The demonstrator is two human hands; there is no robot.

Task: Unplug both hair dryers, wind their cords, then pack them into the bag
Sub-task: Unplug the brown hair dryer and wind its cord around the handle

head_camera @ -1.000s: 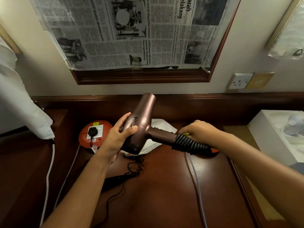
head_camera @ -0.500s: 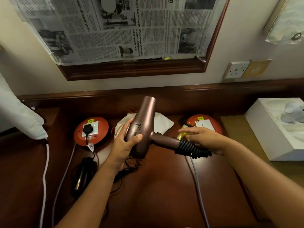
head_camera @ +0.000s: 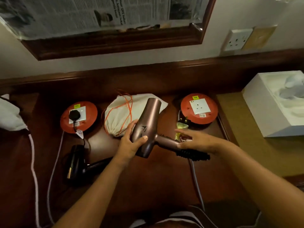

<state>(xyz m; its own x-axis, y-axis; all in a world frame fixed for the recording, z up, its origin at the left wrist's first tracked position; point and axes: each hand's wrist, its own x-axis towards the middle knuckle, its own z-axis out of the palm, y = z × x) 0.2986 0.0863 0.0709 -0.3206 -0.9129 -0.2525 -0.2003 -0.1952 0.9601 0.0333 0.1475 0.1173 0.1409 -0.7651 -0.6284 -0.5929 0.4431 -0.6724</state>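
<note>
While the left hand (head_camera: 130, 143) grips the barrel of the bronze hair dryer (head_camera: 148, 127) and holds it just above the tabletop (head_camera: 148, 183), the right hand (head_camera: 195, 141) reaches past the handle with its fingers (head_camera: 182, 132) straight and holding nothing. Coiled black cord (head_camera: 192, 154) is bunched at the handle's end, and a loose plug (head_camera: 185, 121) lies beside the right-hand orange socket reel (head_camera: 199, 111), whose outlet is free, so this dryer looks unplugged and its cord mostly wound. The black hair dryer (head_camera: 77, 162) lies at the left, its black plug (head_camera: 74, 114) seated in the left orange socket reel (head_camera: 79, 116). Next, I judge, the right hand should gather the loose plug end, then the cloth bag (head_camera: 118, 117) behind needs its orange drawstring (head_camera: 126, 106) loosened.
</note>
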